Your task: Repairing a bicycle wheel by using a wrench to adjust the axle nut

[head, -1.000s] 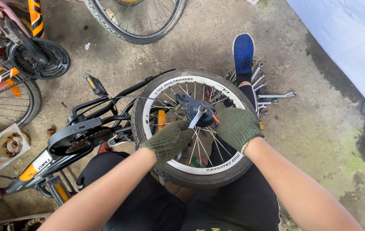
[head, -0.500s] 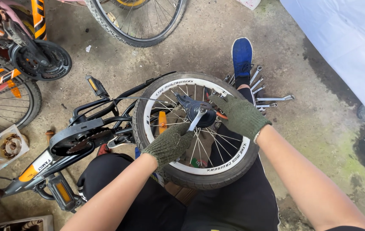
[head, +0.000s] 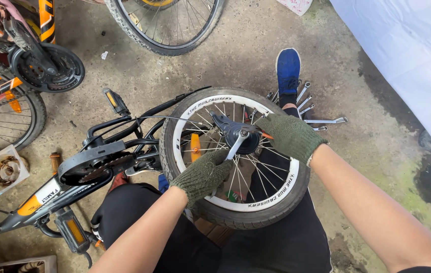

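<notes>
1. One view only, head-worn camera, so no second view shares any part of the scene.
2. Looks steeply down over the person's lap at the grey concrete floor.
3. Close range: both forearms enter from the bottom edge, the small black-tyred white-rimmed bicycle wheel sits mid-frame.
4. Faces forward past the wheel; the blue sneaker lies beyond it, towards the frame's top.

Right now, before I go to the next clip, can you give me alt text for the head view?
Two hands in green knit gloves work at the hub of a small bicycle wheel: the left hand grips a silver wrench set on the axle, the right hand rests beside the hub. A row of spanners lies on the concrete floor.
</notes>
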